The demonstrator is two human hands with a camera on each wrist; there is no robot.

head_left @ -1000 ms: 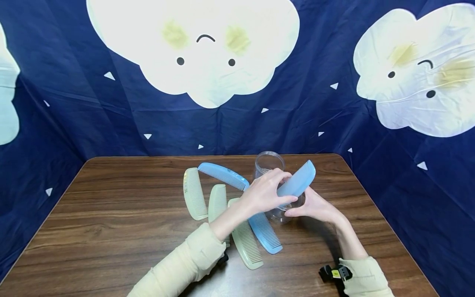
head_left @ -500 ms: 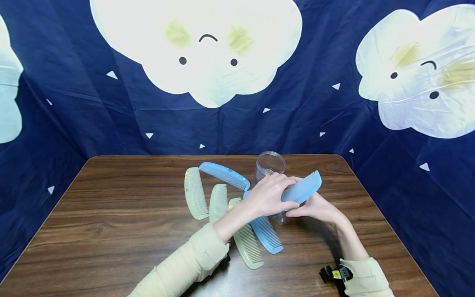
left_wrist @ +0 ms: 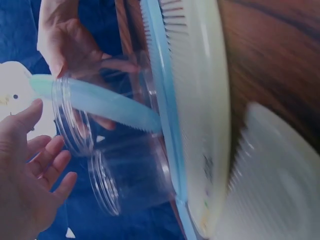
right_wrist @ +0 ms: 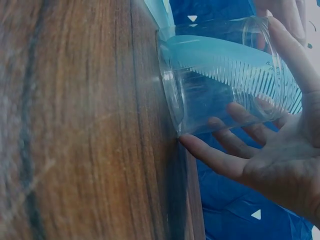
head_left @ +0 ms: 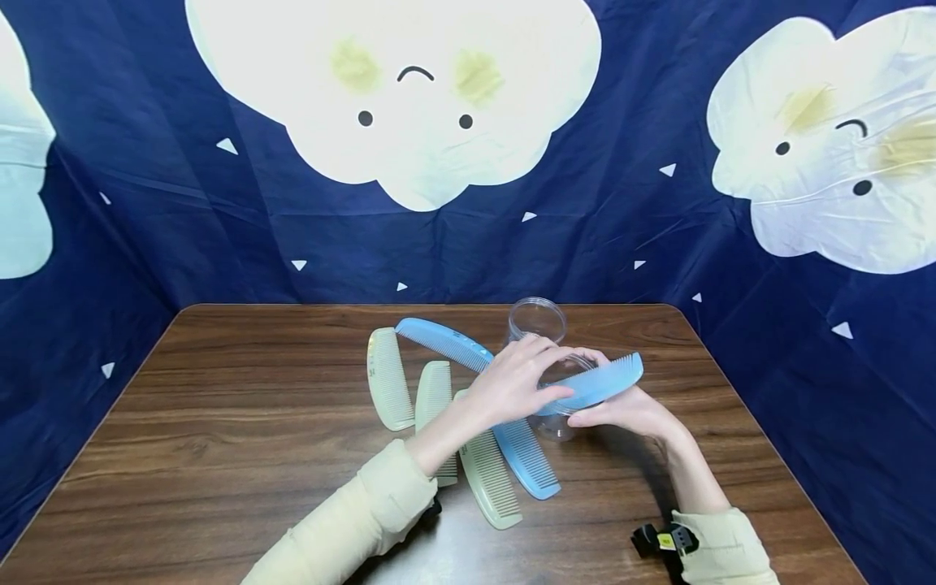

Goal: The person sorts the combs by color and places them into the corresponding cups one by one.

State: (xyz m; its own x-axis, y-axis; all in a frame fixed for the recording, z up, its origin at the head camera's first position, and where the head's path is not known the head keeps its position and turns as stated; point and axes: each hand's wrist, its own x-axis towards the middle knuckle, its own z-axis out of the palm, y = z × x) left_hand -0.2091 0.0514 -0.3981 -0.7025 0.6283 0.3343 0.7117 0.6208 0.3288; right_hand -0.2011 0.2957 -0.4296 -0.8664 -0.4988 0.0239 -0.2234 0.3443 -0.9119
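Since the preceding head views, the left hand [head_left: 512, 378] has let go of the blue comb [head_left: 603, 380]; in the left wrist view its fingers stand apart from it. The comb leans inside the clear jar [right_wrist: 205, 107], one end projecting past the rim toward 2 o'clock. The right hand [head_left: 632, 410], at 4 o'clock, remains curled about that jar. Judgement: this insertion appears complete. A second jar [head_left: 537, 313] stands at 11 o'clock; green combs [head_left: 486, 474] and other blue combs [head_left: 526, 459] lie between 7 and 10 o'clock.
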